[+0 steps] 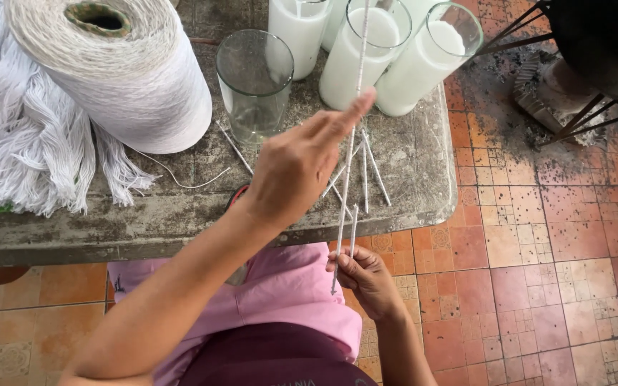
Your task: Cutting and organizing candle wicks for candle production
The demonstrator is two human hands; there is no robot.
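While the left hand (pixel 295 168) pinches a white wick (pixel 350 154) mid-frame, the right hand (pixel 366 279) pinches its lower end below the table (pixel 423 179).

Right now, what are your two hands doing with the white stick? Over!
Left hand raised, pinching long white wick near its middle. Right hand gripping wick's lower end. Wick's top over wax-filled glass. Empty glass alongside, nothing blocking.

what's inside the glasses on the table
The three back glasses hold white wax; one has a thin white wick dropping in, held by both hands. The front glass looks empty. Their bottoms can't be seen through the wax.
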